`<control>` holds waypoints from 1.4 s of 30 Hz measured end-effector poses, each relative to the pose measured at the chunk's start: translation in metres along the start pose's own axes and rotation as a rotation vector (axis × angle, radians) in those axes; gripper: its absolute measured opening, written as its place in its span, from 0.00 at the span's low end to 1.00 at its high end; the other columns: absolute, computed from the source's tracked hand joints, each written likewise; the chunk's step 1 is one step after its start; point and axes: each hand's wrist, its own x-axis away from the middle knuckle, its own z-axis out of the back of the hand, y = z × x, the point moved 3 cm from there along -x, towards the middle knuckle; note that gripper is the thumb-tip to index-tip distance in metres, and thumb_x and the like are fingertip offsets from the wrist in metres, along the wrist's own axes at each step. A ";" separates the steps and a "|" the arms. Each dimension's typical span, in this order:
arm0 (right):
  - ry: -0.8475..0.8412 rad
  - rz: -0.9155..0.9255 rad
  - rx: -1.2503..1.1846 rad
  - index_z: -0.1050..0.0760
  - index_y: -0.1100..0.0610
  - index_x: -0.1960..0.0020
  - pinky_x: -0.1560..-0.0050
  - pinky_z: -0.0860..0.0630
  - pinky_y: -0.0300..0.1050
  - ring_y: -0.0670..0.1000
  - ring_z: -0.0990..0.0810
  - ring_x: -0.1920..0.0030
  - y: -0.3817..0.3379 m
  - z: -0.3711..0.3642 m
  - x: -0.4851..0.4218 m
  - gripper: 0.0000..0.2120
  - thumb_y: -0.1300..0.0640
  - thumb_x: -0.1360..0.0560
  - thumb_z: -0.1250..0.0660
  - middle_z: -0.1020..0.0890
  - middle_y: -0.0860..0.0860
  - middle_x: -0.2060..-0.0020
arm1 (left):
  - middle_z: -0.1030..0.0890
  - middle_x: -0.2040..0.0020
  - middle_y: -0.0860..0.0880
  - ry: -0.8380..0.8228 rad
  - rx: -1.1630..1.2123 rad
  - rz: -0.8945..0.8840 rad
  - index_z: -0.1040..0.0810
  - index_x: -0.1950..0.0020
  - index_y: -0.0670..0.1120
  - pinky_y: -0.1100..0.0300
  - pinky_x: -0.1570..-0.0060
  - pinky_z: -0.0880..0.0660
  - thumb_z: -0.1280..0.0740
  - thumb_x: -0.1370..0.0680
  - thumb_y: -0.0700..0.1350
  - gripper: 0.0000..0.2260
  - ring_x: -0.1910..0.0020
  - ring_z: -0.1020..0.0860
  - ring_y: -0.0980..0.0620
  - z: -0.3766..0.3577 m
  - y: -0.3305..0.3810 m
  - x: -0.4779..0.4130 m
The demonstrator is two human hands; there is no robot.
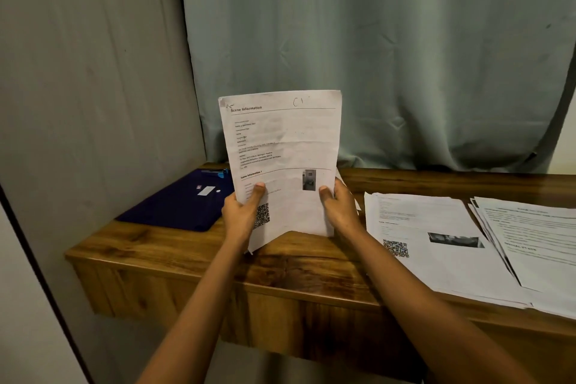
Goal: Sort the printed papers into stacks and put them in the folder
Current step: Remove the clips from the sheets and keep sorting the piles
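Both hands hold a printed sheet [282,150] upright over the middle of the desk [311,274], print toward the camera; heading reads "Scene Information", w/ a QR code [261,215] low down and a small photo [309,180] beside it. Left hand [241,212] grips the sheet's lower left edge, thumb [257,193] flat on the front, fingers curled behind. Right hand [339,206] grips the lower right edge the same way, thumb on the front, fingers wrapped round the back. The sheet's bottom edge bows upward btwn the wrists, its left corner hanging just above the desk's wood; its top edge stands against the curtain [374,56] behind the desk. Another page edge peeks out behind the right hand; how many pages are held, can't tell.

Blue folder [174,203] lies flat and closed on the desk's left end, its near corner close to the left wrist; a blue pen-like item [216,172] rests at its far edge. A stack of printed papers [436,246] lies on the desk's right half, near edge at the desk's front lip; a 2nd stack [536,240] overlaps it at the desk's far right and runs out of frame. Bare wood shows on the desk btwn folder and stack, under the forearms. A grey wall panel [93,87] closes off the desk's left side.
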 end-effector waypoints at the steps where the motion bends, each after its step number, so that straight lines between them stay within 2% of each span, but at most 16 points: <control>1: 0.003 -0.001 0.006 0.30 0.60 0.33 0.36 0.28 0.53 0.56 0.26 0.36 0.000 0.001 0.000 0.15 0.59 0.19 0.43 0.24 0.56 0.36 | 0.18 0.46 0.46 -0.011 -0.013 0.004 0.23 0.38 0.43 0.54 0.52 0.21 0.31 0.25 0.54 0.20 0.48 0.20 0.48 0.001 -0.001 -0.001; 4: 0.027 0.023 0.041 0.27 0.60 0.36 0.44 0.27 0.45 0.55 0.24 0.40 -0.007 0.008 -0.003 0.13 0.60 0.19 0.41 0.22 0.55 0.40 | 0.18 0.49 0.48 -0.039 -0.068 -0.008 0.22 0.39 0.45 0.53 0.52 0.21 0.33 0.25 0.57 0.20 0.50 0.19 0.49 0.006 0.005 -0.005; 7: 0.006 0.010 0.045 0.24 0.60 0.40 0.44 0.24 0.51 0.55 0.21 0.44 -0.009 0.016 -0.008 0.11 0.60 0.20 0.39 0.20 0.54 0.42 | 0.17 0.49 0.51 -0.230 -0.023 0.010 0.22 0.39 0.46 0.59 0.55 0.20 0.37 0.22 0.55 0.17 0.50 0.17 0.51 0.014 0.012 -0.006; 9: -0.051 -0.041 0.061 0.24 0.59 0.41 0.44 0.23 0.55 0.55 0.20 0.46 -0.005 0.021 -0.009 0.11 0.59 0.21 0.39 0.20 0.54 0.41 | 0.16 0.47 0.51 -0.412 -0.034 0.076 0.23 0.39 0.48 0.58 0.51 0.20 0.40 0.19 0.53 0.14 0.49 0.17 0.51 0.019 0.012 -0.005; 12: -0.178 -0.156 0.025 0.27 0.60 0.36 0.49 0.24 0.47 0.52 0.22 0.48 0.003 0.025 -0.004 0.13 0.60 0.20 0.40 0.22 0.53 0.40 | 0.17 0.44 0.48 -0.545 -0.084 0.196 0.24 0.36 0.48 0.51 0.42 0.24 0.43 0.18 0.53 0.15 0.46 0.18 0.49 0.029 0.005 -0.005; 14: -0.251 -0.263 0.010 0.29 0.60 0.34 0.50 0.26 0.47 0.52 0.24 0.48 0.011 0.026 0.001 0.15 0.59 0.20 0.40 0.23 0.53 0.39 | 0.17 0.43 0.47 -0.532 -0.003 0.261 0.24 0.36 0.49 0.48 0.41 0.25 0.43 0.18 0.54 0.16 0.45 0.19 0.46 0.032 0.000 -0.006; 19: -0.380 -0.373 0.071 0.29 0.59 0.34 0.45 0.25 0.51 0.56 0.23 0.45 0.034 0.029 0.008 0.16 0.58 0.21 0.38 0.23 0.55 0.39 | 0.15 0.52 0.46 -0.345 0.403 0.391 0.22 0.42 0.47 0.53 0.60 0.19 0.41 0.19 0.52 0.14 0.55 0.16 0.47 0.028 0.000 -0.011; 22: -0.466 -0.427 -0.005 0.29 0.59 0.36 0.46 0.26 0.50 0.53 0.22 0.49 0.040 0.028 0.014 0.14 0.61 0.21 0.38 0.22 0.54 0.43 | 0.15 0.59 0.46 -0.277 0.539 0.433 0.21 0.48 0.46 0.52 0.64 0.18 0.41 0.19 0.52 0.14 0.62 0.16 0.47 0.026 0.000 -0.016; 24: -0.509 -0.464 -0.046 0.28 0.59 0.37 0.44 0.26 0.51 0.53 0.21 0.49 0.046 0.027 0.014 0.12 0.63 0.21 0.38 0.21 0.54 0.45 | 0.15 0.61 0.47 -0.239 0.619 0.421 0.21 0.48 0.47 0.53 0.65 0.19 0.42 0.19 0.52 0.12 0.65 0.17 0.49 0.026 0.000 -0.019; 26: -0.533 -0.485 -0.049 0.28 0.59 0.37 0.40 0.26 0.53 0.56 0.21 0.44 0.051 0.026 0.013 0.14 0.63 0.22 0.37 0.20 0.54 0.42 | 0.15 0.54 0.47 -0.200 0.699 0.363 0.22 0.40 0.50 0.52 0.59 0.19 0.42 0.19 0.51 0.13 0.58 0.17 0.49 0.026 -0.001 -0.023; 28: -0.567 -0.490 -0.037 0.26 0.59 0.39 0.37 0.27 0.54 0.57 0.21 0.43 0.056 0.027 0.012 0.13 0.64 0.23 0.36 0.20 0.55 0.42 | 0.19 0.41 0.47 -0.194 0.767 0.341 0.27 0.33 0.52 0.48 0.47 0.22 0.44 0.18 0.51 0.16 0.43 0.20 0.47 0.026 -0.005 -0.028; 29: -0.591 -0.486 -0.029 0.25 0.59 0.41 0.38 0.26 0.54 0.57 0.21 0.43 0.055 0.027 0.013 0.11 0.65 0.23 0.36 0.19 0.55 0.43 | 0.21 0.37 0.47 -0.192 0.782 0.349 0.27 0.32 0.52 0.47 0.46 0.23 0.44 0.18 0.51 0.16 0.39 0.22 0.46 0.025 -0.008 -0.028; 33: -0.671 -0.476 -0.011 0.24 0.60 0.43 0.46 0.22 0.46 0.54 0.19 0.46 0.052 0.029 0.013 0.11 0.68 0.24 0.36 0.19 0.54 0.46 | 0.20 0.39 0.49 -0.190 0.782 0.395 0.29 0.33 0.52 0.47 0.51 0.20 0.45 0.17 0.51 0.14 0.41 0.21 0.46 0.022 -0.017 -0.030; 38: -0.646 -0.498 -0.019 0.25 0.61 0.40 0.43 0.23 0.51 0.56 0.19 0.44 0.051 0.025 0.000 0.12 0.66 0.24 0.34 0.19 0.55 0.44 | 0.19 0.41 0.50 -0.198 0.763 0.450 0.31 0.32 0.53 0.46 0.40 0.26 0.46 0.17 0.50 0.14 0.38 0.23 0.46 0.021 -0.028 -0.034; 40: -0.580 -0.498 -0.028 0.25 0.62 0.41 0.42 0.24 0.51 0.56 0.20 0.46 0.047 0.020 -0.007 0.12 0.65 0.24 0.35 0.19 0.56 0.44 | 0.19 0.40 0.50 -0.209 0.736 0.480 0.31 0.33 0.53 0.47 0.43 0.25 0.46 0.17 0.50 0.13 0.38 0.23 0.47 0.020 -0.034 -0.033; 42: -0.495 -0.497 -0.034 0.26 0.64 0.41 0.42 0.25 0.51 0.57 0.20 0.47 0.044 0.014 -0.017 0.11 0.64 0.23 0.35 0.19 0.57 0.44 | 0.20 0.39 0.50 -0.218 0.703 0.501 0.30 0.34 0.54 0.50 0.51 0.21 0.45 0.17 0.50 0.12 0.40 0.21 0.47 0.018 -0.040 -0.032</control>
